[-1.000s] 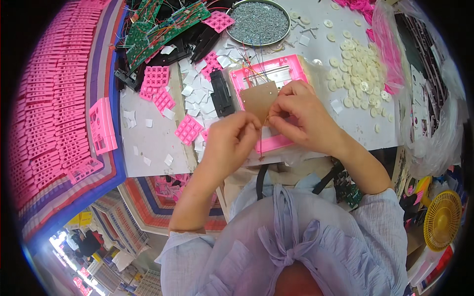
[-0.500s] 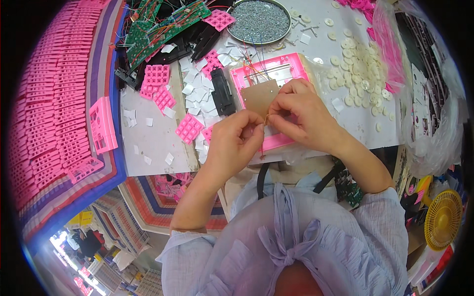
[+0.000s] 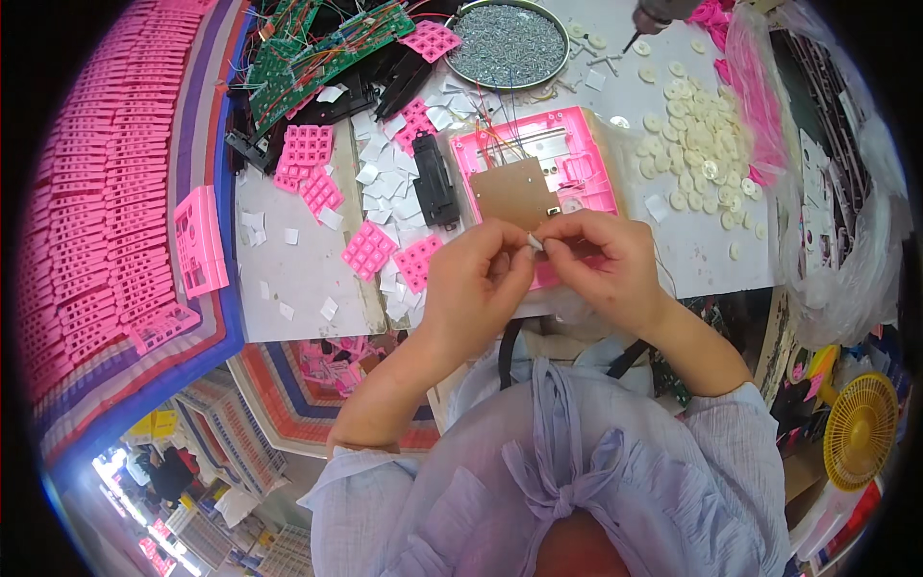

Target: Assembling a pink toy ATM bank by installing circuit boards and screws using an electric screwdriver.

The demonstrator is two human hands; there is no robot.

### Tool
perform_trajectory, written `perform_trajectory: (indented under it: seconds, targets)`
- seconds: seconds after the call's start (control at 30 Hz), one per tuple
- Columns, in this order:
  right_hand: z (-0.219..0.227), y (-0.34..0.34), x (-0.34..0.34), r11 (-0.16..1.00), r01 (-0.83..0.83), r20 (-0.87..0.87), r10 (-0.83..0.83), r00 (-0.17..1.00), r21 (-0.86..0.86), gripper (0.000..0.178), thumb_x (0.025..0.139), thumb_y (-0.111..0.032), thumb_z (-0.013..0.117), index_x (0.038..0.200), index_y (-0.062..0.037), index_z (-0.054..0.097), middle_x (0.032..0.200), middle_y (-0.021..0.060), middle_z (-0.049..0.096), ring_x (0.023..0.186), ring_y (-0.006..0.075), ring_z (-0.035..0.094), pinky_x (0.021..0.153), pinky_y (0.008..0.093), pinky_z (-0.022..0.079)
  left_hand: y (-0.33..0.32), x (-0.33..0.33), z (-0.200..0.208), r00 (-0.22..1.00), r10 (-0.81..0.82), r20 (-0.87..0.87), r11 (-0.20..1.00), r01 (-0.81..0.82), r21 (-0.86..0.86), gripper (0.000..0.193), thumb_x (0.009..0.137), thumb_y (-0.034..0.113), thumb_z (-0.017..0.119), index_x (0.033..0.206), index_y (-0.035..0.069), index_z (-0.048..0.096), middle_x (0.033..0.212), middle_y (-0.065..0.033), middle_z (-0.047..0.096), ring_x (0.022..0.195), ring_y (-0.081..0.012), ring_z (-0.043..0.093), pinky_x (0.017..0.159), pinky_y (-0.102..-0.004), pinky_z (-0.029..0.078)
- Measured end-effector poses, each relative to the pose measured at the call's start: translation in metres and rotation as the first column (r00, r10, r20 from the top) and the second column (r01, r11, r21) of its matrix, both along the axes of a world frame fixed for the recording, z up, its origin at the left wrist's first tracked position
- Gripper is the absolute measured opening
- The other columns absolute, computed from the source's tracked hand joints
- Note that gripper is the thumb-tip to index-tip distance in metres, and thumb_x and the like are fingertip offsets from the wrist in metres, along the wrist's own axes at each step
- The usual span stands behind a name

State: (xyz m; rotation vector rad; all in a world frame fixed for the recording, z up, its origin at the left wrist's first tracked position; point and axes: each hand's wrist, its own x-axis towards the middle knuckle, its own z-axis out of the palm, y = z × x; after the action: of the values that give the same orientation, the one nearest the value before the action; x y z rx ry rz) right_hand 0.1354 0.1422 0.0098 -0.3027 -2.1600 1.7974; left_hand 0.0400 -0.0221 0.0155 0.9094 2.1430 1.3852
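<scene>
My left hand (image 3: 473,279) and my right hand (image 3: 613,267) meet at the near edge of a pink plastic housing (image 3: 580,135). Between their pinched fingertips is a small whitish piece (image 3: 535,242), too small to name exactly. A brown circuit board (image 3: 511,190) lies over the housing's left part, with thin coloured wires running from its far side. A thin wire hangs beside my right wrist. Left of the housing stands a long black plastic part (image 3: 435,181). My fingertips hide part of the near rim.
Pink keypads (image 3: 367,252) and white paper squares (image 3: 385,183) lie to the left. Beyond are green circuit boards (image 3: 332,72) and a round tray of screws (image 3: 508,85). White discs (image 3: 707,135) are heaped right. A screwdriver tip (image 3: 635,40) hangs at the top.
My right hand has come down and back from the board, uncovering its right edge. A whitish piece now shows between my fingertips, where a yellowish strand was. The screwdriver has come into view.
</scene>
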Motion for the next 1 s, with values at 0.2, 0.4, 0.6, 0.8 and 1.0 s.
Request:
perform_trajectory:
  seconds: [0.2,0.4,0.6,0.8,1.0]
  targets:
    - [-0.005,0.003,0.003,0.839,-0.028,-0.213,0.170,0.962,0.543,0.019,0.077,-0.002,0.075,0.094,-0.0049,0.069,0.095,0.0101,0.074,0.077,0.0249,0.071,0.066,0.0340,0.058,0.001,-0.029,0.003,0.764,0.002,0.645,1.000,0.005,-0.010,0.014,0.096,0.007,0.062,0.108,-0.002,0.064,0.080,-0.0049,0.068,0.058,-0.0082,0.061,0.052,-0.0225,0.046]
    - [-0.008,0.007,-0.002,0.772,-0.044,-0.252,0.260,0.932,0.634,0.027,0.071,-0.005,0.079,0.096,-0.0058,0.068,0.107,0.0095,0.071,0.087,0.0267,0.069,0.067,0.0350,0.057,0.003,-0.045,0.018,0.820,-0.135,0.556,0.976,0.208,-0.069,0.020,0.096,0.008,0.067,0.114,-0.001,0.065,0.094,-0.0050,0.071,0.074,-0.0107,0.067,0.062,-0.0249,0.053]
    - [-0.007,0.005,-0.005,0.628,-0.060,-0.142,0.265,0.954,0.776,0.021,0.067,-0.010,0.074,0.087,-0.0075,0.068,0.099,0.0056,0.065,0.087,0.0246,0.061,0.066,0.0343,0.053,0.001,-0.036,0.008,0.952,-0.254,-0.168,0.962,0.231,-0.147,0.021,0.088,0.004,0.072,0.107,0.002,0.065,0.090,-0.0090,0.069,0.071,-0.0196,0.067,0.063,-0.0324,0.053]
    - [-0.009,0.004,-0.009,0.600,-0.114,-0.091,0.301,0.949,0.792,0.014,0.068,-0.013,0.071,0.080,-0.0063,0.066,0.094,0.0057,0.061,0.088,0.0263,0.058,0.070,0.0369,0.049,0.000,-0.033,-0.008,0.876,-0.235,-0.421,0.969,0.243,-0.036,0.017,0.085,0.002,0.072,0.098,0.005,0.063,0.087,-0.0116,0.064,0.075,-0.0306,0.065,0.065,-0.0372,0.053]
    - [0.005,0.002,-0.007,0.491,-0.212,0.059,0.309,0.949,0.845,0.017,0.072,-0.016,0.069,0.086,-0.0069,0.070,0.094,0.0055,0.060,0.097,0.0264,0.057,0.080,0.0395,0.047,-0.001,-0.029,-0.011,0.833,-0.269,-0.484,0.963,0.251,-0.102,0.017,0.084,0.003,0.072,0.099,0.004,0.063,0.087,-0.0110,0.063,0.078,-0.0310,0.064,0.066,-0.0395,0.051]
